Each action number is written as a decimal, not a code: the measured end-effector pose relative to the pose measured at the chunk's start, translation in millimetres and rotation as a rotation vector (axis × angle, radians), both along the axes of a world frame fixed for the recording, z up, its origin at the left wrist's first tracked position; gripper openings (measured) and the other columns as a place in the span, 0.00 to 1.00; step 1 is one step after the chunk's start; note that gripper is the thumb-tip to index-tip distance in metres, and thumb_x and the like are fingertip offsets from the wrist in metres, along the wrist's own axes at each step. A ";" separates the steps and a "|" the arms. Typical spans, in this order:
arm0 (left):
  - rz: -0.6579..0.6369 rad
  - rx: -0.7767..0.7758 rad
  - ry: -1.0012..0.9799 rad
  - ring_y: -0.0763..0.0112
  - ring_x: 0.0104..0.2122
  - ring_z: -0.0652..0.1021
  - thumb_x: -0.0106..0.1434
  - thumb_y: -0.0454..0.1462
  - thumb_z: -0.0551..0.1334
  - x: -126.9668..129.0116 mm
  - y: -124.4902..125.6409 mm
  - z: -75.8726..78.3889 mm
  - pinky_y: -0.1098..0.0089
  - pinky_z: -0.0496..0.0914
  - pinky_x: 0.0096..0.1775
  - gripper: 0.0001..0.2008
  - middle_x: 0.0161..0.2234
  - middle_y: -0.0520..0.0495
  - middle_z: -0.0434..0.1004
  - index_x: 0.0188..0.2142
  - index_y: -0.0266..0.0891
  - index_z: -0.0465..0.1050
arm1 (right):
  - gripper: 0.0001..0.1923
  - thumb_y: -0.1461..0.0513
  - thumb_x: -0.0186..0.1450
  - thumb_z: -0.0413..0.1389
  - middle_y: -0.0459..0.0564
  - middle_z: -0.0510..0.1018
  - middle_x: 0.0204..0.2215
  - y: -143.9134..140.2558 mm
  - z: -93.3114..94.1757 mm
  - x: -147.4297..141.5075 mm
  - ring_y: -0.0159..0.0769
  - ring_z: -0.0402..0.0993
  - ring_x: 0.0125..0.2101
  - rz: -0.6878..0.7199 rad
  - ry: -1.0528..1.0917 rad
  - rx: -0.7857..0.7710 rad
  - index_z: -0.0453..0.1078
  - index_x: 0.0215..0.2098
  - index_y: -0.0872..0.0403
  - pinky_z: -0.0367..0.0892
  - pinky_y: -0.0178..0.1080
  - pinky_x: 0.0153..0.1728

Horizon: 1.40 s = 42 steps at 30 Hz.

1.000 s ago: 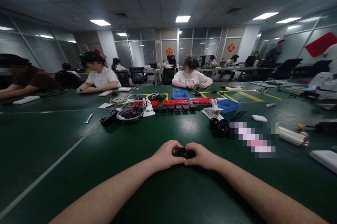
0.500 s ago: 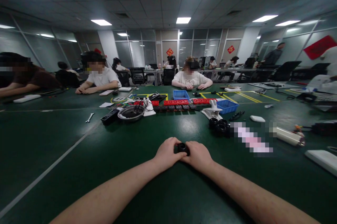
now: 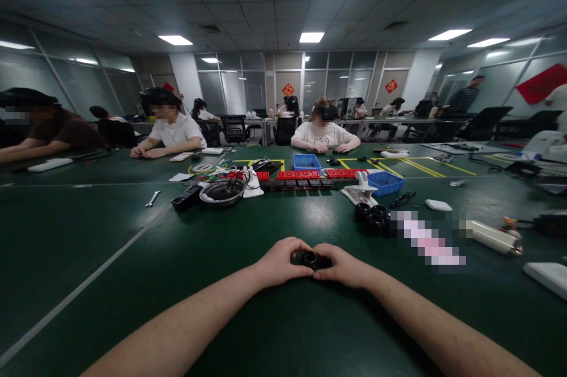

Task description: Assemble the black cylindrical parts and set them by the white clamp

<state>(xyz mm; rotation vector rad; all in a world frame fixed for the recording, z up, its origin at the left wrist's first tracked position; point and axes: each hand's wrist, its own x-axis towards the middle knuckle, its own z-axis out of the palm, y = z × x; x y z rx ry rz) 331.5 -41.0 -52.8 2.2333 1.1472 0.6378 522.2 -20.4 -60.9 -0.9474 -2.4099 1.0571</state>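
Note:
Between my two hands is a small black ring-shaped part (image 3: 309, 259), round with a hole in its top, held low over the green table. My left hand (image 3: 283, 260) curls round its left side, thumb in front and fingers behind. From the right, my right hand (image 3: 342, 265) has its fingertips and thumb against the part, with a dark gap inside its curled fingers. The underside is hidden, so I cannot tell if it touches the table. Several similar black rings (image 3: 376, 218) lie together farther off to the right.
Beyond my hands stand a metal bowl (image 3: 222, 192) with dark cables, red power strips (image 3: 298, 175), a white clip stand (image 3: 361, 189) and a blue tray (image 3: 386, 183). A wrench (image 3: 153, 199) lies at left, a cream cylinder (image 3: 494, 237) at right. Co-workers sit across the table.
My right hand has drawn slightly right and its fingers have loosened, showing a gap beside the black ring-shaped part. My left hand still holds it. The whole view has shifted slightly.

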 end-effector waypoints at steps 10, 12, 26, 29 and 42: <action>0.016 -0.016 -0.018 0.70 0.31 0.67 0.48 0.40 0.63 1.9 -1.9 0.5 0.74 0.61 0.31 0.15 0.33 0.50 0.66 0.36 0.39 0.68 | 0.11 0.64 0.52 0.57 0.46 0.69 0.31 3.7 -0.2 2.6 0.35 0.65 0.34 0.047 -0.001 -0.022 0.68 0.34 0.57 0.59 0.35 0.36; 0.017 -0.025 -0.017 0.71 0.30 0.67 0.48 0.41 0.63 2.0 -2.3 0.0 0.74 0.61 0.30 0.16 0.32 0.51 0.65 0.37 0.39 0.68 | 0.11 0.63 0.51 0.57 0.46 0.69 0.30 3.4 -0.3 1.8 0.35 0.65 0.33 0.031 -0.005 -0.025 0.68 0.33 0.57 0.59 0.35 0.35; 0.135 0.003 -0.010 0.69 0.31 0.67 0.47 0.43 0.64 8.8 -9.8 -0.7 0.73 0.61 0.30 0.15 0.32 0.51 0.66 0.34 0.39 0.67 | 0.12 0.62 0.46 0.61 0.42 0.65 0.23 -0.3 -9.2 -5.7 0.30 0.61 0.26 -0.183 -0.086 0.098 0.63 0.24 0.56 0.55 0.30 0.25; 0.228 0.041 0.031 0.67 0.33 0.68 0.47 0.42 0.64 11.9 -10.4 -3.8 0.71 0.62 0.32 0.15 0.33 0.50 0.66 0.34 0.39 0.66 | 0.13 0.59 0.46 0.60 0.42 0.65 0.22 -5.4 -12.4 -13.1 0.30 0.60 0.24 -0.297 -0.144 0.200 0.59 0.22 0.55 0.53 0.30 0.22; 0.200 0.081 0.032 0.67 0.34 0.68 0.49 0.41 0.62 7.8 -4.8 -2.1 0.71 0.62 0.33 0.13 0.33 0.50 0.66 0.34 0.39 0.65 | 0.21 0.52 0.48 0.58 0.50 0.68 0.32 -13.1 -6.6 -13.3 0.37 0.64 0.32 -0.296 -0.184 0.340 0.63 0.35 0.56 0.57 0.35 0.29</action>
